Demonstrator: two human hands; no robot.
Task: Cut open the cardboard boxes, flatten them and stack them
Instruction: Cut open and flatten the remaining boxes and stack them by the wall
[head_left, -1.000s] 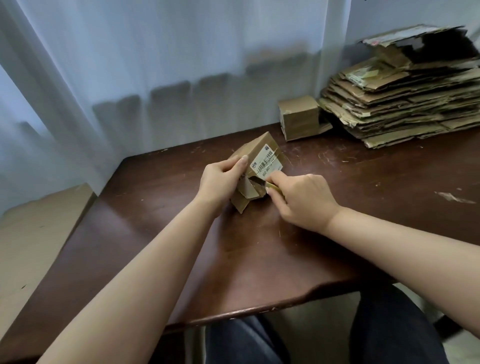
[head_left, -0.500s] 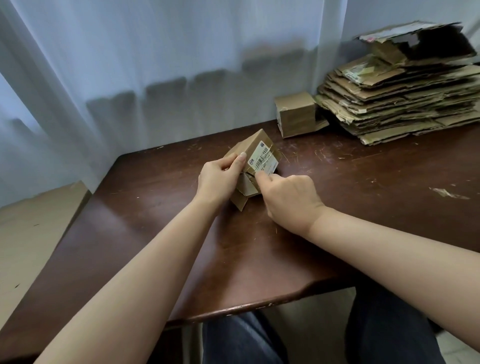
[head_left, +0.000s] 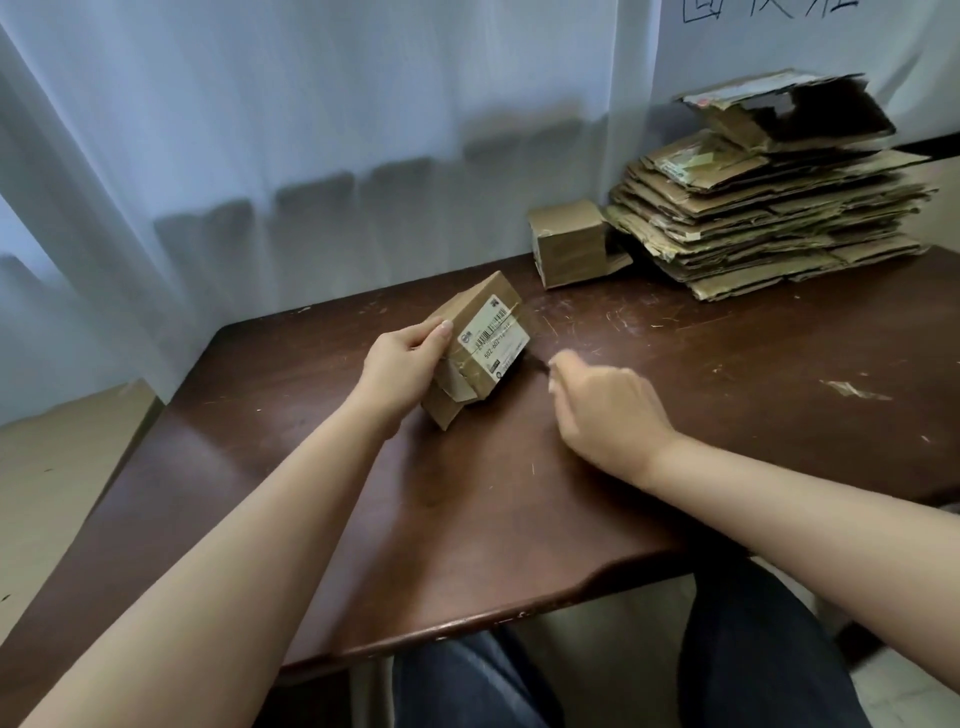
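Observation:
A small taped cardboard box (head_left: 467, 312) with a white barcode label stands tilted on one edge on the dark wooden table (head_left: 519, 499). My left hand (head_left: 400, 364) grips its left side, thumb on the top face. My right hand (head_left: 608, 410) is just right of the box and apart from it, fingers curled round a small cutter (head_left: 540, 365). Only the cutter's dark tip shows past my fingers. A stack of flattened cardboard (head_left: 769, 223) lies at the back right of the table.
A second small closed box (head_left: 569, 244) stands against the left side of the stack, by the white curtain. Cardboard scraps and scratches dot the table's right half. My legs sit under the front edge.
My right hand has pulled away from the box's end to the right with the cutter. The left hand keeps hold of the box, which now leans flatter.

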